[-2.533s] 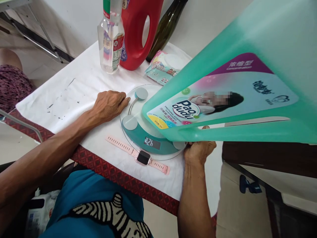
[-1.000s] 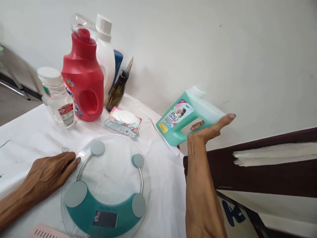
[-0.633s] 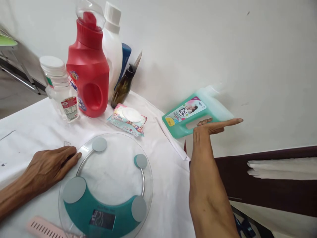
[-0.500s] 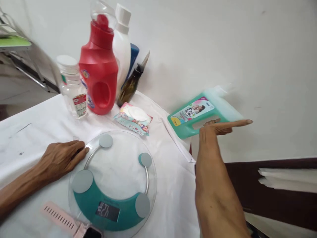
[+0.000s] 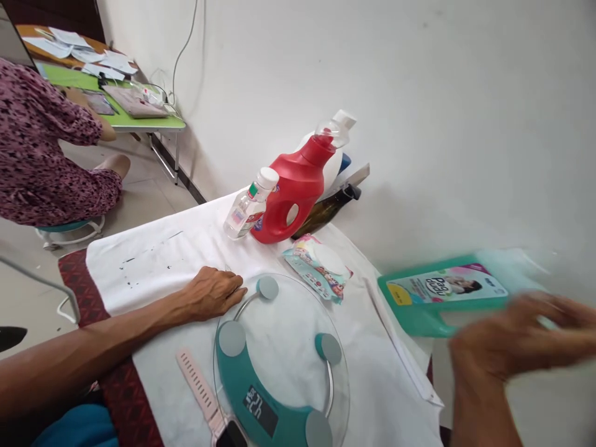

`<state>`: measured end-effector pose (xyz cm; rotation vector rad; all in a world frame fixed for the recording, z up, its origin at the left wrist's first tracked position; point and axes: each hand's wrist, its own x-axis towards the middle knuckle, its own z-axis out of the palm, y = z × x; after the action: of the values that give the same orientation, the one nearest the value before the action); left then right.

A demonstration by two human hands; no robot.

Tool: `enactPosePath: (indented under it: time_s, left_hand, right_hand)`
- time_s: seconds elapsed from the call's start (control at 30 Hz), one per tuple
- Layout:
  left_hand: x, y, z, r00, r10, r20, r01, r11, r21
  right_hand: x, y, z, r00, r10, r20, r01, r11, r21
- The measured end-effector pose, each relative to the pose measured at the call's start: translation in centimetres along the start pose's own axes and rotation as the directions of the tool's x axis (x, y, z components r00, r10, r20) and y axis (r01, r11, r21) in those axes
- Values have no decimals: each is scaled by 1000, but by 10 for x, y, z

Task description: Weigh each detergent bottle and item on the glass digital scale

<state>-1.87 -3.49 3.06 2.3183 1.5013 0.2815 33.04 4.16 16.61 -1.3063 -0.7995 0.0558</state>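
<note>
My left hand [image 5: 212, 295] lies loosely on the white cloth, its fingertips at the rim of a round glass bathroom scale [image 5: 251, 397]. The scale has a teal curved section, round grey pads and a lit display. My right hand [image 5: 521, 338] is smeared by motion, its fingers stretched out to the right, in front of the upper end of a green jug [image 5: 433, 292]. That jug leans over on its side by the wall, beyond the cloth's right edge. Whether the fingers touch it I cannot tell. Below my left hand lies a pink-strapped smartwatch [image 5: 200, 388].
Behind the scale stand a clear bottle [image 5: 244, 211], a red detergent bottle [image 5: 293, 186] and a dark bottle [image 5: 326, 214]. A wipes pack [image 5: 321, 267] lies before them. At upper left, a person in a patterned garment [image 5: 46, 143] sits by a green table [image 5: 158, 123].
The view has swung left, so everything sits further right, and the seated person shows. My right hand has shifted from the jug's handle opening toward its upper end. My left hand stays by the scale.
</note>
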Motion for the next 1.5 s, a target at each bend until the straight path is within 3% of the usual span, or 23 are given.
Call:
enactPosePath:
  time_s: [0.03, 0.07, 0.1, 0.2, 0.23, 0.27, 0.33, 0.47, 0.53, 0.63, 0.77, 0.93, 1.07, 1.2, 1.33, 1.5]
  left_hand:
    - [0, 0, 0, 1000, -1, 3, 0, 1000, 4]
    - [0, -1, -1, 1000, 0, 5, 0, 1000, 7]
    - [-1, -1, -1, 1000, 3, 8, -3, 1000, 7]
    - [-1, -2, -2, 1000, 17, 5, -17, 1000, -1]
    - [-1, -3, -2, 1000, 20, 0, -20, 1000, -5]
    - [-2, -4, -2, 1000, 23, -3, -23, 1000, -9]
    - [-2, -6, -2, 1000, 31, -4, -31, 999, -23]
    - [-3, -10, -2, 998, 66, -4, -66, 995, -76]
    - [-4, -12, -2, 997, 76, -16, -77, 991, -106]
    - [-6, -15, 1, 996, 81, -38, -86, 986, -143]
    - [-7, -18, 2, 995, 90, -46, -96, 981, -167]
    - [-8, -17, -1, 995, 103, -19, -104, 982, -156]
    - [-6, -15, -4, 997, 83, 5, -82, 990, -118]
    - [-6, -13, -5, 998, 60, 9, -60, 997, -52]
    - [-6, -11, -4, 1000, 21, -19, -21, 1000, 7]
    - [-6, -7, -5, 999, -20, -28, 22, 998, 64]
  right_hand:
    - [-18, -4, 9, 982, -151, 114, 159, 985, -67]
    - [-38, -8, 22, 939, -223, 262, 252, 965, -79]
    - [-59, -13, 37, 874, -222, 432, 273, 960, -60]
    - [-125, -30, 91, 637, -106, 763, 140, 990, 21]
    - [-144, -34, 109, 576, -76, 814, 93, 995, 27]
    - [-161, -39, 125, 549, -61, 833, 72, 997, 25]
    - [-187, -45, 154, 561, -61, 826, 81, 997, 19]
    - [-213, -51, 194, 725, -94, 682, 203, 976, -82]
    - [-221, -51, 205, 792, -82, 605, 209, 968, -142]
    - [-230, -50, 210, 830, -56, 555, 153, 980, -130]
    - [-225, -59, 186, 834, -141, 533, 125, 990, 67]
    - [-192, -95, 113, 834, -295, 466, 189, 947, 261]
    - [-175, -103, 44, 869, -232, 438, 150, 965, 214]
    - [-174, -81, -11, 904, -142, 404, 102, 988, 119]
    - [-180, -57, -42, 930, -98, 353, 66, 993, 101]
    - [-181, -45, -52, 920, -135, 368, 117, 991, 71]
